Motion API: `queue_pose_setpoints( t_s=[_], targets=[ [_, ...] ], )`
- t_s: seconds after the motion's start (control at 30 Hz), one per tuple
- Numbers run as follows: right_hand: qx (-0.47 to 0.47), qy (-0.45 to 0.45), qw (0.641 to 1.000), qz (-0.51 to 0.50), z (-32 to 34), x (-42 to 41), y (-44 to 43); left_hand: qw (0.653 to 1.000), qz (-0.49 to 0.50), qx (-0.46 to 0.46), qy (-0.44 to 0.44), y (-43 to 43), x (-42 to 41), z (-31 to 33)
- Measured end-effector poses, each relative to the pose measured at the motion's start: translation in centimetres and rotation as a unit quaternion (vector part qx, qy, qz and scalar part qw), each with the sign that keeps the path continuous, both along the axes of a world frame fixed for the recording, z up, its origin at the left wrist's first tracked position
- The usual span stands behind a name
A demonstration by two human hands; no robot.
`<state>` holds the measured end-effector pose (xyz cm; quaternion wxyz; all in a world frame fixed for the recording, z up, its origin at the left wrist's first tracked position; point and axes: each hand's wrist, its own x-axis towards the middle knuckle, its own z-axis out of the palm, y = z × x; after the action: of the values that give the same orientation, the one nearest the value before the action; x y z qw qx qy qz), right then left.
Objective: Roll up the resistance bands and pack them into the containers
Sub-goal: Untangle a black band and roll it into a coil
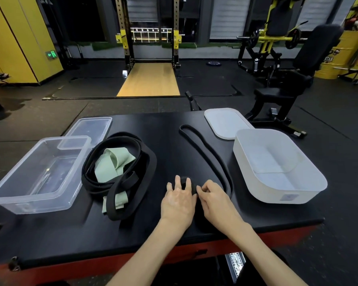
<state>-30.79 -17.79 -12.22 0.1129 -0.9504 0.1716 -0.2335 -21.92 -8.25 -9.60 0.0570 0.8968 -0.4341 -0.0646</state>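
Note:
A thin black resistance band [203, 149] lies stretched across the black table, its near end wound into a small roll [184, 181] under my fingers. My left hand [178, 201] presses on the roll with fingers spread over it. My right hand [212, 198] pinches the band at the roll's right side. A pile of wide black bands [132, 195] with a pale green band [114, 162] tangled in it lies to the left. A clear plastic container [15, 195] stands at the left, a white frosted container [310, 182] at the right; both hold nothing.
The clear lid [91, 129] lies behind the clear container and the white lid [221, 122] behind the white one. The table [70, 230] has a red front edge close to me. Gym machines, a rack and a yellow wall stand beyond.

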Motion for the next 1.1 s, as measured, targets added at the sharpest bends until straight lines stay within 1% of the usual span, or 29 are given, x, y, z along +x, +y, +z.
queue_pose_setpoints(
  t_s=[0.13, 0.17, 0.23, 0.33, 0.4, 0.47, 0.6, 0.73, 0.83, 0.9, 1.0, 1.07, 1.1],
  targets=[
    [-0.035, 0.008, 0.999, 0.012, 0.1, -0.1, -0.1, 0.996, -0.059, 0.068, 0.026, 0.5, 1.0, 1.1],
    [-0.039, 0.011, 0.999, 0.018, 0.0, 0.0, -0.3, 0.992, -0.090, 0.091, 0.020, 0.7, 1.7, 1.5],
    [-0.042, 0.014, 0.999, 0.030, -0.2, 0.0, -0.5, 0.976, -0.176, 0.120, -0.033, 0.8, 3.8, 2.2],
    [-0.038, 0.016, 0.998, 0.042, -0.2, -0.1, -0.7, 0.944, -0.303, 0.102, -0.085, 0.8, 6.8, 2.0],
    [-0.036, 0.016, 0.998, 0.045, 0.0, -0.1, -0.7, 0.937, -0.331, 0.087, -0.074, 1.0, 7.4, 1.3],
    [-0.028, 0.009, 0.998, 0.047, 0.2, -0.3, -0.8, 0.947, -0.314, 0.057, -0.047, 1.4, 7.0, 0.7],
    [-0.013, 0.011, 0.999, 0.046, 0.2, -1.2, -0.7, 0.962, -0.266, -0.001, -0.056, 1.9, 5.6, -0.2],
    [0.004, -0.015, 0.999, 0.031, 0.1, -1.5, -0.7, 0.979, -0.192, -0.012, -0.064, 2.0, 4.2, -0.4],
    [0.016, -0.022, 0.999, 0.029, 0.0, -1.2, -0.4, 0.986, -0.152, 0.023, -0.068, 1.6, 3.2, -0.8],
    [0.027, -0.023, 0.999, 0.029, 0.0, -1.0, -0.2, 0.984, -0.140, 0.065, -0.094, 1.4, 2.5, -0.5],
    [0.029, -0.028, 0.999, 0.036, -0.1, -0.6, -0.4, 0.966, -0.163, 0.140, -0.143, 1.0, 0.9, 0.2],
    [0.026, -0.032, 0.998, 0.043, -0.2, -0.4, -0.7, 0.956, -0.182, 0.158, -0.167, 0.9, 0.3, -0.1],
    [0.023, -0.030, 0.998, 0.047, -0.3, -0.4, -0.8, 0.959, -0.177, 0.155, -0.158, 0.9, 0.4, -0.5]
  ],
)
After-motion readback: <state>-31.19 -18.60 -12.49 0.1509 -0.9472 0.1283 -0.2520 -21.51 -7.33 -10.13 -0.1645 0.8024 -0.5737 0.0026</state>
